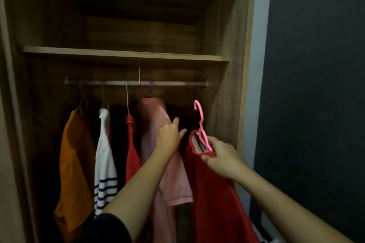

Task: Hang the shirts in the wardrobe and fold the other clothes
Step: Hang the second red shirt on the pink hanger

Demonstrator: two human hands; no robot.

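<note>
While the right hand [223, 159] pinches the pink plastic hanger [200, 122] carrying a dark red shirt [213, 193] below the metal rail [177, 83], the left hand [170, 136], fingers straight, presses against the right edge of the hanging pale pink shirt [175, 187]. Between that edge and the right wall of the wooden wardrobe [219, 85], a stretch of rail lies open, and the hanger's hook stands free beneath it.

Mostly wood and cloth here
The wardrobe [126, 57] is matt wood-grain board, the rail [177, 83] dull brushed-looking metal. The hanger [200, 116] is smooth pink plastic. The red shirt [213, 193], pink shirt [152, 108], orange shirt [75, 163] and striped shirt [104, 163] are all soft matt cloth, and the wall [316, 85] is flat matt.
</note>
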